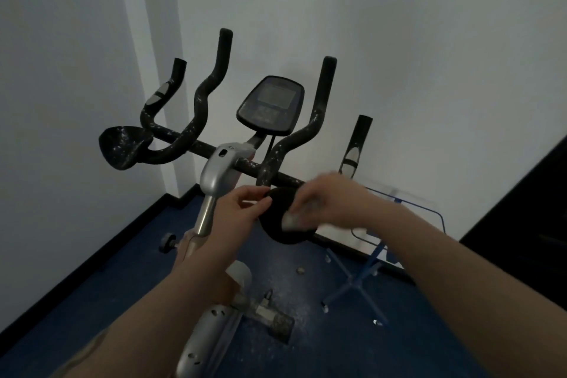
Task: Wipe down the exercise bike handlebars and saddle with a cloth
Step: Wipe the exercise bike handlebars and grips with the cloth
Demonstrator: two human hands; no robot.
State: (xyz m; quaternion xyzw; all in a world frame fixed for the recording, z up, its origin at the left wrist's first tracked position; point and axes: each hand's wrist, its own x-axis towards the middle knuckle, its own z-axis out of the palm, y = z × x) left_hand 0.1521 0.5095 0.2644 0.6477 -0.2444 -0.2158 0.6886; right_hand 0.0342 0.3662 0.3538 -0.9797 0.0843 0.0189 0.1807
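The exercise bike's black handlebars [196, 120] rise ahead of me, flaked with pale specks, with a dark console [271, 104] at their middle. A black elbow pad [282, 224] sits on the bar's right side and a matching one [122, 144] on the left. My left hand [239, 209] pinches the right pad's left edge. My right hand [328, 199], blurred, presses a pale cloth [293, 218] onto that pad's top. The saddle is out of view.
The silver stem [214, 175] and frame [208, 341] drop toward a dark blue floor [306, 331] dusted with white flecks. A blue wire stand [362, 279] with a clear top stands at the right. White walls close the corner behind; a dark panel [527, 199] is far right.
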